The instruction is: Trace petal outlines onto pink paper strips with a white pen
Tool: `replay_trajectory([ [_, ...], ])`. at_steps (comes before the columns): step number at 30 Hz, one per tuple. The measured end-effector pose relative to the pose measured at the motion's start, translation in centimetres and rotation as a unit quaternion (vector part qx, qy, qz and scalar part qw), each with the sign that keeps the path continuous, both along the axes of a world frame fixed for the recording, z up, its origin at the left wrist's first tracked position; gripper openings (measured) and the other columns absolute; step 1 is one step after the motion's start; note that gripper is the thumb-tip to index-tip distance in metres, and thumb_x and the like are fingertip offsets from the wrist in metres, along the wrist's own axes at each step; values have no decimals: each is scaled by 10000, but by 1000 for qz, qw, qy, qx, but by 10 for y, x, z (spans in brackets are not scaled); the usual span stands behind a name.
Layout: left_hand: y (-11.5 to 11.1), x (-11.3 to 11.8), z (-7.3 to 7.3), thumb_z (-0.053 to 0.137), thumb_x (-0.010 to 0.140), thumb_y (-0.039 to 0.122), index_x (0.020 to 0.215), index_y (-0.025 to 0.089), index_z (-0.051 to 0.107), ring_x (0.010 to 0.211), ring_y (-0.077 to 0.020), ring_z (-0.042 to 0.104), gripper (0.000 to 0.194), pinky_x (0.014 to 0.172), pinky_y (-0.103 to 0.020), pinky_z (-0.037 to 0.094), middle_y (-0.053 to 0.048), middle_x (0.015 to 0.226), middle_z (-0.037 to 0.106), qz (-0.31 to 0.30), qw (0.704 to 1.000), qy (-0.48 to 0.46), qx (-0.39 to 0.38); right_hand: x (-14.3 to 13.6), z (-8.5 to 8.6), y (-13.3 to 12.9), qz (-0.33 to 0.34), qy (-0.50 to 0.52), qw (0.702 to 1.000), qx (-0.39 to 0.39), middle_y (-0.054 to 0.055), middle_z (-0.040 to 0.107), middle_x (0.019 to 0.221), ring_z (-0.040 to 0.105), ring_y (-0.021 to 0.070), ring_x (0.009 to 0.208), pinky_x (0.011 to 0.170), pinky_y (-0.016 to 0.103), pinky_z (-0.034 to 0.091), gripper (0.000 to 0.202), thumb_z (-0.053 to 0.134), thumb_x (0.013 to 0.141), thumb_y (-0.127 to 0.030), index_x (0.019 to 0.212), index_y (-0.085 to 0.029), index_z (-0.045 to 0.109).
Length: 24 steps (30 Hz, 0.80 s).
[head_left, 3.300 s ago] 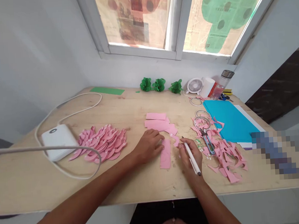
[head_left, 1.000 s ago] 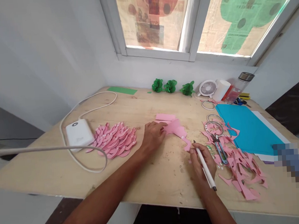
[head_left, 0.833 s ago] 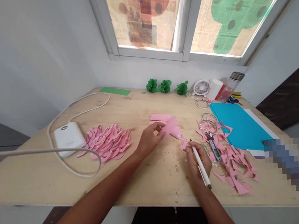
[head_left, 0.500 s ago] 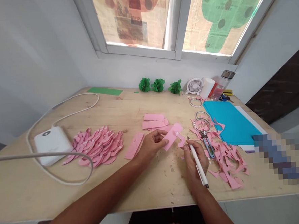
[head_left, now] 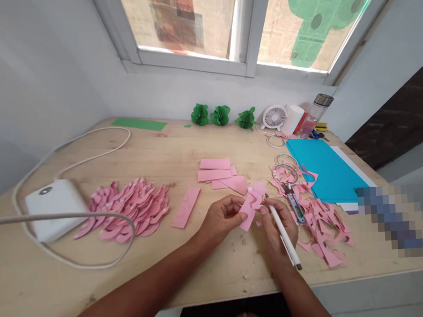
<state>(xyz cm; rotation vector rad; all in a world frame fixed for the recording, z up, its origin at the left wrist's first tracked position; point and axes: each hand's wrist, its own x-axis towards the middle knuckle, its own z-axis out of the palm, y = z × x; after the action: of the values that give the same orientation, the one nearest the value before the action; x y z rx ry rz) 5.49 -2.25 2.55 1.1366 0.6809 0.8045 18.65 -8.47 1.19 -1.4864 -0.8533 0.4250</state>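
Observation:
Between its thumb and fingers, my left hand [head_left: 220, 221] grips a pink paper strip [head_left: 248, 221], tilted above the table. A curvy pink paper cut-out [head_left: 258, 190] lies over the strip's upper right part. My right hand [head_left: 280, 227] is closed around a white pen [head_left: 283, 234], its dark tip pointing away from me. The right fingertips are close to the cut-out's edge; I cannot tell whether they pinch it. Left of my left hand a separate pink strip [head_left: 186, 208] with drawn curves rests on the table. More pink strips [head_left: 214, 164] lie beyond my hands.
Pink cut-outs [head_left: 135, 208] form a pile at left, near a white power bank [head_left: 55, 206] with a looping cable. To the right are small thread snips [head_left: 295, 206], paper scraps [head_left: 327, 232] and a blue folder [head_left: 319, 166]. A small fan [head_left: 274, 117] and bottle [head_left: 314, 116] stand behind.
The cut-out has moved up from beside the strip to overlap it. The strip is tilted more upright, and my right fingers are closer to it. The view has shifted slightly.

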Motion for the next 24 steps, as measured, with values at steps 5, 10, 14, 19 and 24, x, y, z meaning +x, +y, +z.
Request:
replay_trajectory([
  [5, -4, 3, -4, 723, 705, 288, 863, 146, 641, 686, -137, 587, 228, 659, -255, 462, -25, 761, 655, -18, 998, 17, 53, 0, -6, 1, -18, 4, 1000, 5, 70, 716, 915, 675, 185, 758, 661, 283, 548, 275, 677, 759, -361, 956, -169, 682],
  [10, -6, 2, -5, 686, 729, 250, 897, 154, 631, 715, -144, 606, 201, 685, -260, 470, -23, 782, 676, -33, 997, 28, 68, 2, -12, 3, -3, 16, 1000, 7, 71, 714, 928, 677, 185, 767, 685, 294, 552, 267, 679, 751, -347, 955, -175, 684],
  [14, -7, 2, -2, 675, 728, 230, 869, 155, 614, 770, -158, 634, 171, 724, -269, 481, -29, 822, 690, -47, 996, 38, 63, 1, -11, 3, -10, 13, 1000, -1, 63, 714, 889, 670, 182, 741, 662, 286, 546, 268, 679, 747, -354, 948, -176, 690],
  [19, -8, 3, 0, 672, 732, 241, 872, 157, 614, 798, -176, 650, 173, 748, -293, 495, -39, 853, 700, -54, 996, 39, 60, -1, -5, 1, -1, 15, 1000, -6, 51, 702, 854, 653, 171, 702, 625, 271, 533, 269, 675, 753, -367, 941, -176, 691],
  [24, -6, 4, -5, 668, 757, 272, 871, 153, 616, 776, -176, 649, 173, 722, -290, 496, -52, 862, 704, -48, 997, 24, 55, -2, -1, 0, 17, 14, 1000, 5, 43, 698, 832, 657, 168, 714, 641, 269, 536, 247, 670, 762, -353, 936, -178, 687],
])
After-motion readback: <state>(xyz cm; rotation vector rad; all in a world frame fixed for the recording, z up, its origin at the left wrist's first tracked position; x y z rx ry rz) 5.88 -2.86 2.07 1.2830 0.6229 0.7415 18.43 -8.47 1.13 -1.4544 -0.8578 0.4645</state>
